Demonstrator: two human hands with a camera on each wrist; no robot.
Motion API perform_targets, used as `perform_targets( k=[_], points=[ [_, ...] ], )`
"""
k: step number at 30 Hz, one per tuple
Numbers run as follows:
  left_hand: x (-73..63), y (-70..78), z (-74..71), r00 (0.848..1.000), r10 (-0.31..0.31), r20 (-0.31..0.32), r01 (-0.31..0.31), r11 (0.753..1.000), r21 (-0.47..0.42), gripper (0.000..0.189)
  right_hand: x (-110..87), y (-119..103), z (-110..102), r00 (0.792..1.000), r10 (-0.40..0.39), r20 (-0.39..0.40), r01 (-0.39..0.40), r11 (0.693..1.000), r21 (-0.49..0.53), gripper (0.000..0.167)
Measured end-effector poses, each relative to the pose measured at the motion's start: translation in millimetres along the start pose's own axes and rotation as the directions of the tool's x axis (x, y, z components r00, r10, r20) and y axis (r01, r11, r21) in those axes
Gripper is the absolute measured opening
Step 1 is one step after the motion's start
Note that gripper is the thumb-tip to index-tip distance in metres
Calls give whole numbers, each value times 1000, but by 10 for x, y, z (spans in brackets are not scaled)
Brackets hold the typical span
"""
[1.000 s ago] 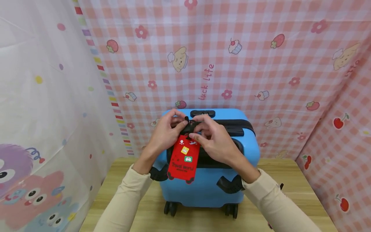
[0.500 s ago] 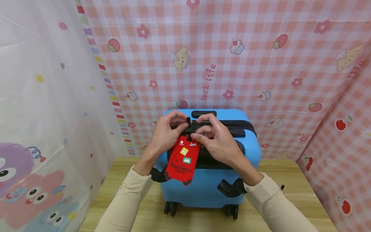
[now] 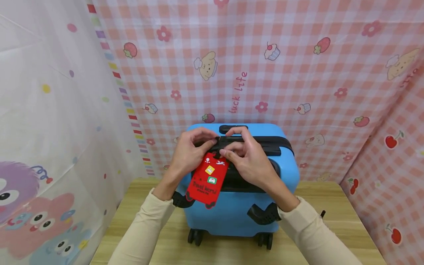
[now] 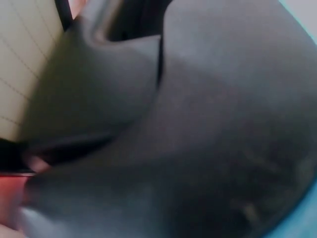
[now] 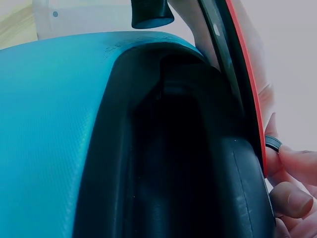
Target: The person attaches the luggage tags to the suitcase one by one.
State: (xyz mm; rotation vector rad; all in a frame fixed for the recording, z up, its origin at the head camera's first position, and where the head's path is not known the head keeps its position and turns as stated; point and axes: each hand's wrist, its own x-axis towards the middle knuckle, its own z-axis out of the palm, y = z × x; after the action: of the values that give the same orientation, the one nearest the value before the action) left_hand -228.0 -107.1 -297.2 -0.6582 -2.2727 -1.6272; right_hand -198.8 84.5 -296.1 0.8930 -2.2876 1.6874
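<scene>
A red luggage tag (image 3: 208,181) hangs tilted against the front of a blue suitcase (image 3: 232,215), its lower end toward the left. The black strap (image 3: 217,155) at its top runs up by the suitcase's black handle. My left hand (image 3: 189,151) pinches the strap's upper part between thumb and fingers. Lower down, the thumb and a finger of my right hand (image 3: 250,160) pinch the strap near the tag. In the right wrist view, fingertips (image 5: 293,201) meet at a strap loop (image 5: 273,143) beside the tag's edge. The handle (image 4: 208,109) fills most of the left wrist view.
The suitcase stands upright on its black wheels (image 3: 195,236) on a wood-grain table (image 3: 159,235). Behind it hangs a pink checked curtain (image 3: 285,84), with a white printed curtain (image 3: 66,121) at the left. A small black object (image 3: 322,214) lies near the right sleeve.
The tag's lower end has swung a little to the left. The black strap end that stood up above my left thumb is now lower and mostly hidden by the fingers.
</scene>
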Motion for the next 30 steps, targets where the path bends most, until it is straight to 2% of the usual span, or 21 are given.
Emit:
perform_targets(
  k=[9, 21, 24, 30],
  points=[
    [-22, -2, -18, 998, -4, 65, 2, 999, 36, 13, -3, 2, 20, 1000, -19, -2, 19, 999, -47, 38],
    [-22, -4, -39, 997, 10, 73, -11, 1000, 14, 14, 4, -24, 44, 999, -32, -15, 31, 995, -100, 36],
    [-23, 4, -45, 998, 7, 70, -7, 1000, -1, 16, 3, -31, 51, 999, -23, -26, 20, 994, -107, 36],
    [-30, 4, -58, 998, -31, 63, 36, 996, -85, 20, 7, -33, 80, 998, -5, -63, -3, 991, -131, 38]
  ],
)
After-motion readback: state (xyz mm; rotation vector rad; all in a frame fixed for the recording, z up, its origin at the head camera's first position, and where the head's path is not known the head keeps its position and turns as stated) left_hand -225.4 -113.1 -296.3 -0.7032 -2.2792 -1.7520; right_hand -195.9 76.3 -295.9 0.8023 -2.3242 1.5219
